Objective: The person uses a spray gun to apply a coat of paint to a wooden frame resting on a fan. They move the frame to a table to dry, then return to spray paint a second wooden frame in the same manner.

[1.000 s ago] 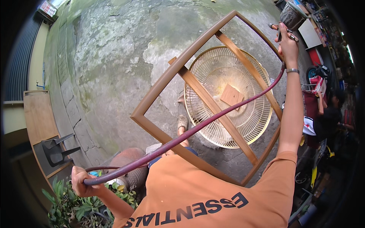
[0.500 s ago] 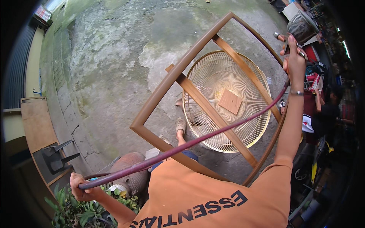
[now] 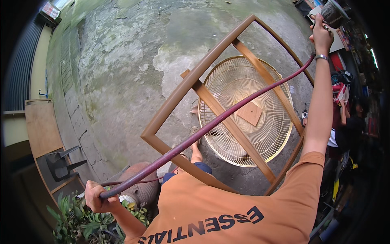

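Observation:
My left hand [image 3: 100,197] is closed round the maroon hose [image 3: 191,140] at the lower left. The hose runs taut across in front of me, up to my raised right hand [image 3: 322,34] at the upper right. That hand grips what looks like a spray gun with a grey, stained cup [image 3: 335,14]; the fingers hide much of its body. Between my arms, a brown wooden frame [image 3: 195,77] with two lighter crossbars rests tilted over a round wire fan guard [image 3: 227,67]. A square wooden piece [image 3: 250,113] sits at the guard's middle.
A ridged, rusty tank [image 3: 140,187] and leafy plants [image 3: 89,219] stand by my left arm. Farther left are a wooden panel [image 3: 44,128] and a dark plastic chair [image 3: 61,164]. Another person [image 3: 351,126] and cluttered goods are at the right. The concrete floor [image 3: 122,81] is cracked.
My right hand has moved up and away from the frame's right edge with the spray gun. The left hand has shifted slightly right, and the hose now runs steeper and higher.

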`<state>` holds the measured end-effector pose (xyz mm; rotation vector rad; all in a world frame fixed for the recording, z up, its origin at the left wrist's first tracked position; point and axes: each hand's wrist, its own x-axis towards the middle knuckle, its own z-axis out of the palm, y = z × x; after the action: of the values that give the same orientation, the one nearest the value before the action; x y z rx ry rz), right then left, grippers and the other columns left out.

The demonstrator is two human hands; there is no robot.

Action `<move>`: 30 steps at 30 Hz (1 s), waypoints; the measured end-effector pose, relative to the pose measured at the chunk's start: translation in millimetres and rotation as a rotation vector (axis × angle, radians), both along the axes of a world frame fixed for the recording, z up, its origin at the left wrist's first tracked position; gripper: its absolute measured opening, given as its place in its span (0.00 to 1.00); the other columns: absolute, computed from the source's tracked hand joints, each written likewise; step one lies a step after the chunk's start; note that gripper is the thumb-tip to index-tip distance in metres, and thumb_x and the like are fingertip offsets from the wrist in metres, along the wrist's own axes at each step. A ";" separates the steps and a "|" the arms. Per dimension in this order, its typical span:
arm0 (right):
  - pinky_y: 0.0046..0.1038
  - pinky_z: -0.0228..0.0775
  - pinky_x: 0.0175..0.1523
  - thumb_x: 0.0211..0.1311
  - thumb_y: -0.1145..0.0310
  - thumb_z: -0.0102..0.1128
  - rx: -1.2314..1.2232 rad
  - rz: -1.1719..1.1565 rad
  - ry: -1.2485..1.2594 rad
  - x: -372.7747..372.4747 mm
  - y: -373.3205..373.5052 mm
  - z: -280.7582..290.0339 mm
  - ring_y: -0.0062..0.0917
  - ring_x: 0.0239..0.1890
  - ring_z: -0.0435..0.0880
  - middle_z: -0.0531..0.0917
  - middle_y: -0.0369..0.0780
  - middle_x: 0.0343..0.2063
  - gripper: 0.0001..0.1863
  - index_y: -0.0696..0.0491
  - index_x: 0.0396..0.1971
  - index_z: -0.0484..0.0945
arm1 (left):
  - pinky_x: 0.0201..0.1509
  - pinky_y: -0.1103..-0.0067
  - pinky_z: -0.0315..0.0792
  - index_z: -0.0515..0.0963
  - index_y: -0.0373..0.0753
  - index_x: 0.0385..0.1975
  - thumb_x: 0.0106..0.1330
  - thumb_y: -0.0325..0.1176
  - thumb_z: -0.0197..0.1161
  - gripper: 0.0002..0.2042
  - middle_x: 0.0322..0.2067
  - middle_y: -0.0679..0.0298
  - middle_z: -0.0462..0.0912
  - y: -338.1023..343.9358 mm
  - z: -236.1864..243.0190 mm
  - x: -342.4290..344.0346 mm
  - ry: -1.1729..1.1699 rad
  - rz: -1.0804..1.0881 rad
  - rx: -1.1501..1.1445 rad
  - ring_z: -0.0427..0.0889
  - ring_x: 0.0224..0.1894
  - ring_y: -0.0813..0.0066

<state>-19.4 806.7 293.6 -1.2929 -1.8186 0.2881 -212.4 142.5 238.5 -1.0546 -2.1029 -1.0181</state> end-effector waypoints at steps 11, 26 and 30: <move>0.16 0.52 0.10 0.66 0.42 0.49 -0.335 0.282 -0.090 -14.5 -88.7 28.1 0.12 0.05 0.65 0.77 0.32 0.16 0.24 0.45 0.40 0.85 | 0.22 0.80 0.48 0.61 0.38 0.17 0.63 0.63 0.54 0.31 0.13 0.69 0.55 -44.5 -12.2 -11.4 -0.084 0.113 0.206 0.56 0.18 0.78; 0.12 0.48 0.10 0.67 0.51 0.54 -0.666 0.771 -0.026 25.6 -400.9 69.3 0.08 0.07 0.63 0.82 0.38 0.23 0.26 0.63 0.43 0.79 | 0.21 0.81 0.45 0.58 0.41 0.16 0.70 0.59 0.46 0.28 0.14 0.70 0.52 -132.9 -4.0 -47.0 0.086 0.199 0.296 0.52 0.15 0.80; 0.18 0.57 0.22 0.58 0.54 0.64 -0.797 0.927 0.025 49.8 -443.1 70.9 0.12 0.17 0.68 0.80 0.37 0.21 0.23 0.62 0.39 0.82 | 0.20 0.81 0.46 0.58 0.41 0.17 0.70 0.58 0.46 0.28 0.14 0.70 0.52 -139.9 3.1 -45.3 0.062 0.130 0.343 0.52 0.15 0.80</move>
<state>30.4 363.6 364.5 -0.7823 -2.2669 1.6419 -257.7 2.6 241.6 -0.7598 -1.8360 -1.2107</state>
